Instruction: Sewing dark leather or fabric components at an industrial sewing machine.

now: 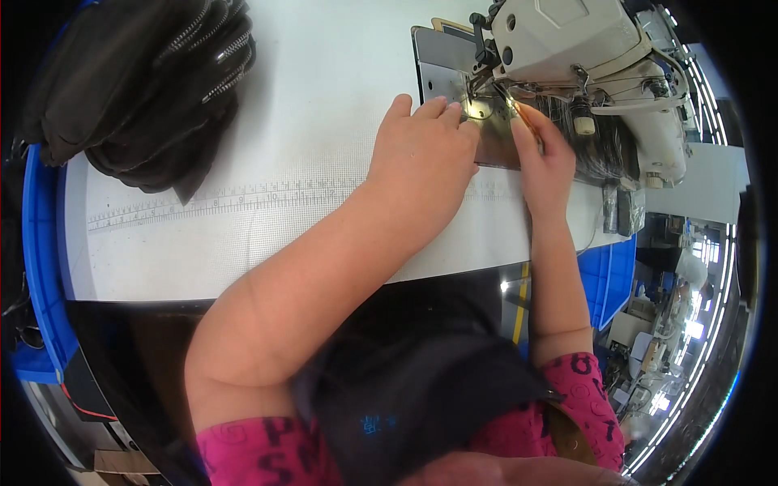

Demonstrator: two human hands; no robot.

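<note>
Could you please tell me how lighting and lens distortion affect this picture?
In the head view, a bright glow washes out part of the metal plate near the left hand; also in the head view, the blue bin bends along the left rim and the corners go black; light strips at the head view's right glare, and the background beside them looks soft.

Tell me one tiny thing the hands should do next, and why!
Maybe the right hand should gently steady the thin tool, because it is pinched in the fingers and points in close under the sewing machine's head, where a light shines, and the left hand is right beside it.
</note>
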